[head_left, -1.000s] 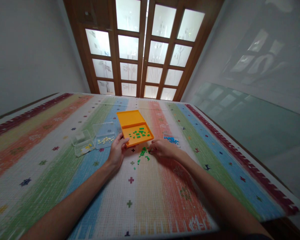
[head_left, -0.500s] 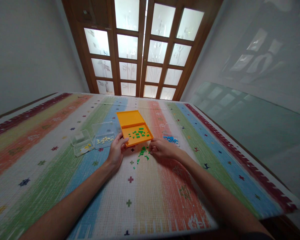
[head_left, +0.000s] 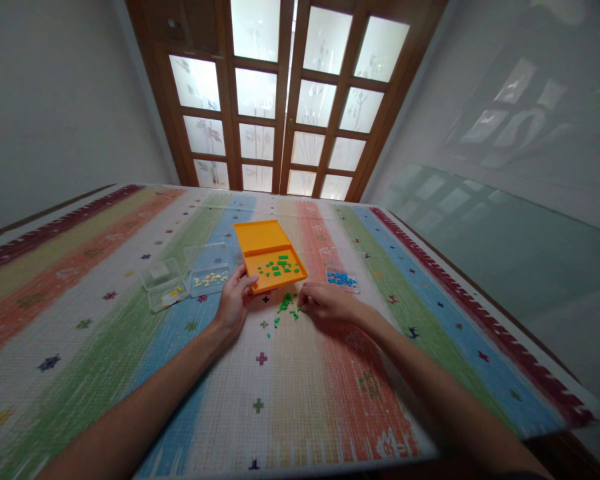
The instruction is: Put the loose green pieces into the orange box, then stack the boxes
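Observation:
My left hand point(head_left: 234, 301) grips the near left corner of an open orange plastic case point(head_left: 263, 236), thumb over the rim. Several green toy bricks point(head_left: 282, 265) of different lengths lie in the case's near half; its lid half leans back. On the cloth just below the case is a loose heap of small green bricks point(head_left: 285, 303), with a few strays nearer me. My right hand point(head_left: 325, 300) is at the right edge of this heap, its fingers pinched together and pointing left. Whatever the fingertips hold, if anything, is too small to make out.
Left of the case stand two open clear boxes, one with cream pieces point(head_left: 211, 279), the other with yellow and white pieces point(head_left: 175, 293). A clear box of blue pieces point(head_left: 343, 279) sits beyond my right hand. A striped tablecloth point(head_left: 230, 413) covers the table.
Hardly anything differs. My right hand stays by the green heap with only a slight shift of its fingers, and my left hand keeps the case in place.

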A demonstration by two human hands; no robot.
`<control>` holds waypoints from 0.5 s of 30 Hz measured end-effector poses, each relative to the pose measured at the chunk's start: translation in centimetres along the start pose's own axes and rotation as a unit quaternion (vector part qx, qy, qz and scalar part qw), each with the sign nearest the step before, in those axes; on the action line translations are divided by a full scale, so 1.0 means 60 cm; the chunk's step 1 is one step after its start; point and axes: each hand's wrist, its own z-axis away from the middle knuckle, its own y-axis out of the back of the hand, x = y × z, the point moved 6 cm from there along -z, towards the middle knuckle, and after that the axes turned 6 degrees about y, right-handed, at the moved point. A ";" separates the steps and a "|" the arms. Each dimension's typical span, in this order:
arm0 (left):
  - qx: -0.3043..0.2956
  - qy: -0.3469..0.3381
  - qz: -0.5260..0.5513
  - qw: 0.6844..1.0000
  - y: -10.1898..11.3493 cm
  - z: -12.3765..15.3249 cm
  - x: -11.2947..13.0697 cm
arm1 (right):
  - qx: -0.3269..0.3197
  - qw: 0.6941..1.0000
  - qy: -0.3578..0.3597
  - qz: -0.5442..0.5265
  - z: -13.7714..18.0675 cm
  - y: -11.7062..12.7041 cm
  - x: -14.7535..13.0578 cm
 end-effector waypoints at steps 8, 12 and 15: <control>-0.022 0.024 0.003 0.999 -0.014 0.008 -0.003 | 0.067 0.990 0.063 -0.108 -0.016 0.065 -0.060; -0.047 0.035 -0.023 0.998 -0.022 0.015 -0.010 | 0.131 0.989 0.054 -0.044 -0.049 0.092 -0.065; -0.066 0.058 -0.026 0.996 -0.026 0.021 -0.019 | 0.148 0.989 0.023 0.008 -0.077 0.097 -0.054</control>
